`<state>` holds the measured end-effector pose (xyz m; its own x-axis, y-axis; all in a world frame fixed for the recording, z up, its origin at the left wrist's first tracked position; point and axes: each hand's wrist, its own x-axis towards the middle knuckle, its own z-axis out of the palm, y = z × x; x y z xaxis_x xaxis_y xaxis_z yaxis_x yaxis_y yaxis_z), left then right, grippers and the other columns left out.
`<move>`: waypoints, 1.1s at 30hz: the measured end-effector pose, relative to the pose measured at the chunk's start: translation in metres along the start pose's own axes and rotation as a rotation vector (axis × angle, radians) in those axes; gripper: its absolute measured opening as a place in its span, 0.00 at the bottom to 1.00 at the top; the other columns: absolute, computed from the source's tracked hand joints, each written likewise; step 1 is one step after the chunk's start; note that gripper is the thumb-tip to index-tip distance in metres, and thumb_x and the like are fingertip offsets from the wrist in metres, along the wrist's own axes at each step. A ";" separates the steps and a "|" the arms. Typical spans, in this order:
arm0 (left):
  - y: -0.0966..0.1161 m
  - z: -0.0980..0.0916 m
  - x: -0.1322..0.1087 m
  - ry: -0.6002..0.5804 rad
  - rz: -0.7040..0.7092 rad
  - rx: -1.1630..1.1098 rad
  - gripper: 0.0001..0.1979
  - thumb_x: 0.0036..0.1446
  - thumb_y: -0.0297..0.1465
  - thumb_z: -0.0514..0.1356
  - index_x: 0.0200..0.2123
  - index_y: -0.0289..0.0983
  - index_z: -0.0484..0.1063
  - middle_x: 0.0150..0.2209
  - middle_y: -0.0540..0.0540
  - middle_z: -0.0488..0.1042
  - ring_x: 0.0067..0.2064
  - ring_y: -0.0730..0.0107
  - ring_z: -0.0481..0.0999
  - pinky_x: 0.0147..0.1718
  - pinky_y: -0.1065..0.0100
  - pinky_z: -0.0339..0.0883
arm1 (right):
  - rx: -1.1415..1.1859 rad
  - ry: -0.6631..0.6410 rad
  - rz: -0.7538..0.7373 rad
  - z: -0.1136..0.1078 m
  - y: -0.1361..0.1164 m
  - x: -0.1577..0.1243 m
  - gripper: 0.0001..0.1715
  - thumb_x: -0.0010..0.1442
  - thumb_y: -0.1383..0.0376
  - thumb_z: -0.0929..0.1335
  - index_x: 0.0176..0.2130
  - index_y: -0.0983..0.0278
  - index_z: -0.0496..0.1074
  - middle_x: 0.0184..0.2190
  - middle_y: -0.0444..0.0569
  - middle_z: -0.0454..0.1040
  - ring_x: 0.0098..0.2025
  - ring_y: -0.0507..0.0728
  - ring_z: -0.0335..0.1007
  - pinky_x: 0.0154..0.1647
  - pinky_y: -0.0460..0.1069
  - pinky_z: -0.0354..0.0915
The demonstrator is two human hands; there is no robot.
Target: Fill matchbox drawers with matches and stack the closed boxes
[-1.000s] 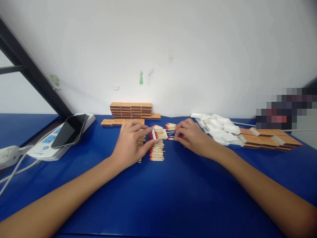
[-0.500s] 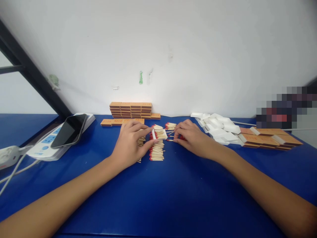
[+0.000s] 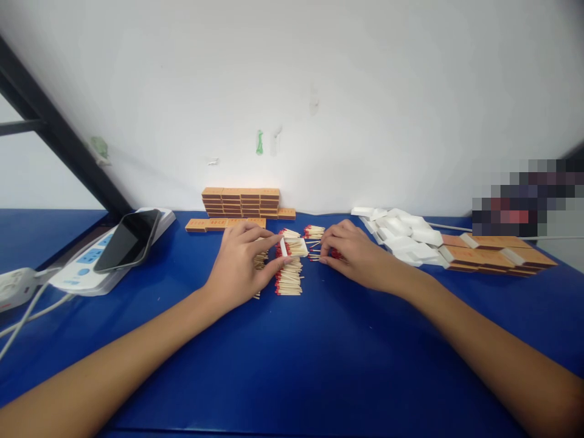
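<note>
Between thumb and fingers, my left hand (image 3: 244,258) grips a small white matchbox tray (image 3: 305,246) by its sides. Red-headed matches lie inside the tray. Directly below it, a row of matches (image 3: 289,283) is spread on the blue table, heads to the left. More matches lie partly hidden behind my left fingers. My right hand (image 3: 344,249) is curled low beside the tray, its thumb and fingers closed at some loose matches (image 3: 314,257). Red heads show under its palm; exactly how many matches it pinches is hidden. Another bunch of matches (image 3: 314,232) lies just beyond.
Closed matchboxes (image 3: 240,202) are stacked against the wall, with a short row in front. A heap of white trays (image 3: 401,237) and orange matchbox sleeves (image 3: 497,255) lies at right. A phone (image 3: 128,240) rests on a power strip (image 3: 86,267) at left, with cables beside it.
At my right fingertips, the loose matches have shifted slightly, and two now show where one stuck out before. My left hand and the tray stay in place.
</note>
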<state>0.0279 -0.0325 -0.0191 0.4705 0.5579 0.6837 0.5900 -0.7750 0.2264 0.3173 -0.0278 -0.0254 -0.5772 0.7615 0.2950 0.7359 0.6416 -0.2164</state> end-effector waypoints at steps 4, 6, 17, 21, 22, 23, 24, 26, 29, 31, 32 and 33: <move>0.001 0.000 0.000 -0.003 0.003 0.004 0.19 0.64 0.43 0.69 0.51 0.38 0.81 0.47 0.42 0.83 0.49 0.54 0.76 0.51 0.50 0.69 | 0.004 0.007 -0.008 -0.001 -0.001 0.000 0.04 0.69 0.66 0.68 0.40 0.61 0.74 0.42 0.54 0.73 0.49 0.65 0.63 0.52 0.60 0.64; 0.001 0.000 0.000 -0.005 0.003 0.006 0.19 0.64 0.43 0.69 0.51 0.38 0.81 0.46 0.42 0.83 0.49 0.54 0.76 0.51 0.49 0.69 | 0.004 0.008 -0.008 -0.002 -0.001 0.001 0.04 0.69 0.66 0.68 0.40 0.61 0.74 0.41 0.53 0.73 0.49 0.65 0.63 0.52 0.60 0.64; 0.001 -0.001 0.000 -0.015 0.001 0.011 0.19 0.63 0.43 0.69 0.51 0.37 0.81 0.46 0.43 0.83 0.48 0.54 0.76 0.50 0.49 0.69 | 0.001 0.019 -0.001 -0.004 0.000 0.000 0.08 0.70 0.65 0.67 0.36 0.61 0.73 0.43 0.54 0.74 0.49 0.65 0.64 0.52 0.61 0.65; 0.001 -0.001 0.000 -0.018 0.003 0.016 0.17 0.64 0.43 0.69 0.51 0.39 0.82 0.47 0.43 0.83 0.49 0.54 0.76 0.50 0.49 0.68 | 0.053 0.200 0.007 -0.016 -0.014 0.002 0.09 0.71 0.63 0.66 0.37 0.59 0.72 0.45 0.54 0.75 0.52 0.65 0.65 0.55 0.63 0.64; 0.001 0.000 0.000 -0.019 0.003 0.015 0.17 0.64 0.43 0.69 0.51 0.39 0.82 0.47 0.43 0.83 0.49 0.54 0.76 0.49 0.49 0.68 | 0.066 0.250 0.010 -0.019 -0.020 0.003 0.08 0.71 0.63 0.67 0.37 0.59 0.73 0.46 0.54 0.75 0.52 0.65 0.64 0.55 0.64 0.64; 0.002 0.000 0.000 -0.018 0.004 0.013 0.17 0.64 0.43 0.69 0.51 0.40 0.82 0.47 0.43 0.83 0.48 0.54 0.76 0.49 0.50 0.68 | 0.073 0.292 0.007 -0.020 -0.026 0.004 0.08 0.71 0.63 0.67 0.38 0.58 0.73 0.47 0.53 0.75 0.53 0.65 0.64 0.56 0.64 0.64; 0.002 0.000 0.000 -0.018 0.006 0.009 0.17 0.64 0.43 0.69 0.50 0.40 0.82 0.47 0.43 0.83 0.48 0.54 0.76 0.48 0.50 0.68 | 0.074 0.324 -0.001 -0.020 -0.032 0.004 0.07 0.71 0.63 0.67 0.38 0.58 0.73 0.47 0.53 0.76 0.53 0.65 0.64 0.56 0.64 0.64; 0.005 0.000 0.000 -0.016 0.013 -0.005 0.18 0.63 0.44 0.69 0.50 0.39 0.82 0.47 0.42 0.83 0.48 0.54 0.76 0.47 0.50 0.68 | 0.068 0.361 -0.025 -0.016 -0.043 0.004 0.05 0.71 0.64 0.68 0.39 0.58 0.73 0.48 0.53 0.75 0.54 0.65 0.65 0.56 0.65 0.63; 0.009 0.001 -0.001 -0.025 0.035 -0.038 0.19 0.64 0.44 0.69 0.51 0.39 0.82 0.47 0.42 0.83 0.49 0.53 0.76 0.50 0.50 0.68 | 0.052 0.362 -0.047 -0.008 -0.052 0.003 0.04 0.71 0.65 0.67 0.41 0.59 0.73 0.50 0.54 0.75 0.56 0.66 0.65 0.56 0.64 0.64; 0.011 0.001 -0.001 -0.029 0.046 -0.055 0.18 0.64 0.43 0.69 0.52 0.39 0.82 0.47 0.42 0.83 0.51 0.52 0.76 0.51 0.49 0.68 | 0.030 0.340 -0.046 -0.005 -0.055 0.002 0.05 0.72 0.65 0.67 0.41 0.59 0.73 0.51 0.54 0.75 0.56 0.66 0.65 0.55 0.64 0.64; 0.011 0.001 -0.001 -0.031 0.048 -0.059 0.18 0.64 0.43 0.69 0.52 0.40 0.82 0.47 0.42 0.83 0.51 0.52 0.76 0.51 0.49 0.67 | 0.020 0.326 -0.043 -0.004 -0.056 0.001 0.05 0.72 0.65 0.67 0.41 0.59 0.73 0.52 0.55 0.75 0.56 0.66 0.64 0.54 0.63 0.64; 0.012 0.001 -0.001 -0.031 0.047 -0.059 0.17 0.64 0.43 0.69 0.51 0.40 0.82 0.47 0.42 0.83 0.51 0.52 0.76 0.52 0.49 0.67 | 0.014 0.315 -0.039 -0.005 -0.056 0.001 0.06 0.72 0.65 0.66 0.41 0.59 0.74 0.52 0.55 0.75 0.56 0.67 0.64 0.54 0.64 0.64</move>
<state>0.0348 -0.0420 -0.0180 0.5177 0.5287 0.6727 0.5277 -0.8162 0.2353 0.2774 -0.0631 -0.0081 -0.4653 0.6716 0.5765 0.7089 0.6728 -0.2116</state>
